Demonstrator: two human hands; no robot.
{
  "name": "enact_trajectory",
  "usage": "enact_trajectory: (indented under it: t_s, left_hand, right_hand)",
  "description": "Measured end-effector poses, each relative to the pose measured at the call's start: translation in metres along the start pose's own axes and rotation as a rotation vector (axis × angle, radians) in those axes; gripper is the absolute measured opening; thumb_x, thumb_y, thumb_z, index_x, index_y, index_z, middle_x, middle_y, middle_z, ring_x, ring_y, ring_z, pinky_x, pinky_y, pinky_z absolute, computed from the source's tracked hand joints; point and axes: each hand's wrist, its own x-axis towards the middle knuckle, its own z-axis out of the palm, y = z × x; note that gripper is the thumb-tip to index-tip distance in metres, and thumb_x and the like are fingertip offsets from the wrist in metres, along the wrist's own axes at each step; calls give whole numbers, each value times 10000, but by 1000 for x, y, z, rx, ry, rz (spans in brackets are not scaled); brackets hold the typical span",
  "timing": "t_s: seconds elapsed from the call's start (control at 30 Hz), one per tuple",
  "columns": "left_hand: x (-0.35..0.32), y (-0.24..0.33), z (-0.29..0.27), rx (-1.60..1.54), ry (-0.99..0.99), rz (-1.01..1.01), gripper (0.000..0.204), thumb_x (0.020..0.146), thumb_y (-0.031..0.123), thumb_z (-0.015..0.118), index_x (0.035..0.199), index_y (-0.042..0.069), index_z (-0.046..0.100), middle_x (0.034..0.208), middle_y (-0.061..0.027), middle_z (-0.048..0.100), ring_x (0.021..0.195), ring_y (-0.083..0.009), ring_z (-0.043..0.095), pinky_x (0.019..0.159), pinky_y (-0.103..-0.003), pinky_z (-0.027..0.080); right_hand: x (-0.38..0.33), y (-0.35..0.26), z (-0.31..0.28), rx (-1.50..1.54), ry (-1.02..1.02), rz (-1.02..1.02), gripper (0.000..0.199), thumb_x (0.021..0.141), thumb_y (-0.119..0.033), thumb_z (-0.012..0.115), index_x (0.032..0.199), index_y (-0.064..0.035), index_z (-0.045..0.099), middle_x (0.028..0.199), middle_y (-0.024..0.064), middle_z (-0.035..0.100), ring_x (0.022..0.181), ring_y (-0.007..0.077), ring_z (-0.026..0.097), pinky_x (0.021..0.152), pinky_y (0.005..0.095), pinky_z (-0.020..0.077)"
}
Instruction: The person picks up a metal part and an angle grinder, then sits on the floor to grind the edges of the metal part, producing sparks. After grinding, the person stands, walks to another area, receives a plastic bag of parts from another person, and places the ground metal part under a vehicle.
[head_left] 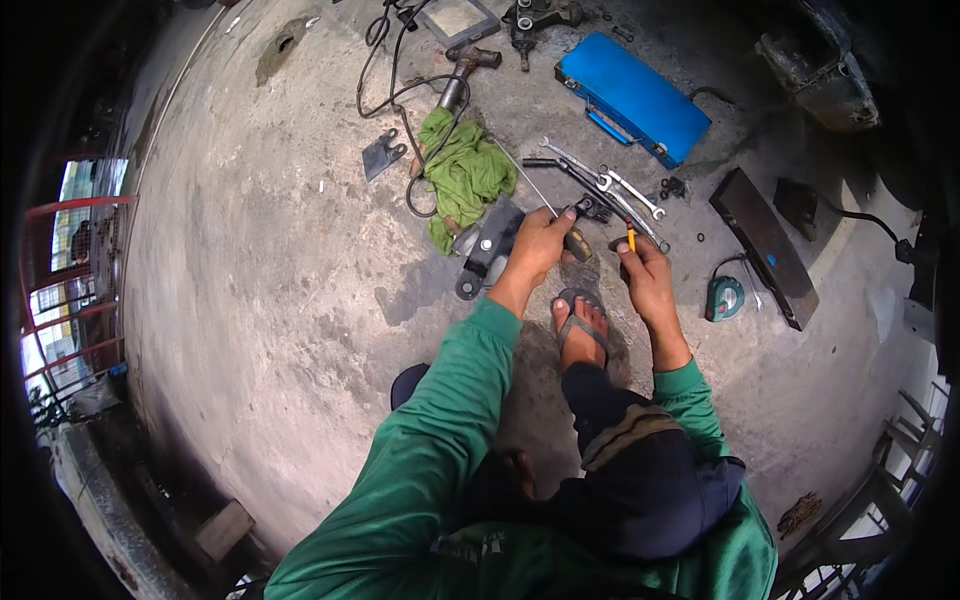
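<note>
My left hand (540, 245) is closed round a screwdriver (578, 246) with a dark and yellow handle; its long thin shaft points up and away to the left. Just past the fingertips is a small dark metal part (592, 208), and I cannot tell whether the hand touches it. Pinched in my right hand (650, 280) is a small orange stick-like piece (631, 236), upright at the fingertips, beside something dark. Beneath my left wrist lies a grey metal bracket (492, 240). Several wrenches (632, 195) lie beyond my hands.
A green cloth (465, 170) lies near a hammer (462, 80) and a looped black cable (362, 75). A blue toolbox (635, 95) sits at the far right. Further right are a tape measure (724, 298) and a long dark steel bar (765, 250). My sandalled foot (582, 330) is below my hands.
</note>
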Motion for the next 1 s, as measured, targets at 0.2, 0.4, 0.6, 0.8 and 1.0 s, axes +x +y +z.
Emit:
enact_trajectory:
  t_s: [0.2, 0.4, 0.6, 0.8, 1.0]
  left_hand:
    - [42, 28, 24, 60, -18, 22, 551, 995, 272, 687, 1399, -54, 500, 1192, -161, 682, 1044, -259, 682, 745, -382, 589]
    - [-44, -35, 12, 278, -170, 118, 478, 972, 242, 707, 1298, -96, 620, 1215, -182, 693, 1029, -235, 690, 803, -330, 566]
    - [-136, -57, -25, 48, -182, -39, 416, 992, 234, 699, 1281, -57, 630, 1126, -129, 724, 1011, -163, 672, 865, -307, 542]
    - [-159, -56, -57, 186, -155, 50, 396, 993, 188, 706, 1302, -38, 608, 1145, -98, 727, 1030, -146, 659, 872, -304, 535]
    - [-162, -29, -74, 156, -44, 85, 387, 986, 173, 707, 1301, -32, 613, 1142, -118, 732, 1005, -166, 686, 850, -309, 549]
  right_hand:
    - [-33, -66, -59, 450, 180, -357, 352, 1058, -343, 580, 1036, -12, 699, 840, 27, 551, 796, 123, 505, 720, 315, 408]
    - [-85, -143, -90, 1180, -307, -1015, 341, 881, -249, 818, 1127, -38, 711, 956, 72, 615, 705, 188, 622, 580, 301, 517]
    - [-108, -174, -95, 1056, -490, -1159, 83, 852, -67, 801, 928, -62, 766, 966, 107, 733, 622, 224, 720, 472, 306, 562]
    - [-95, -197, -72, 649, -632, -1248, 243, 918, -97, 750, 1157, -106, 707, 1017, 64, 755, 794, 232, 759, 605, 315, 618]
    - [-79, -207, -72, 524, -762, -1231, 267, 950, -125, 720, 1213, -100, 683, 1058, 107, 739, 879, 277, 755, 685, 377, 642]
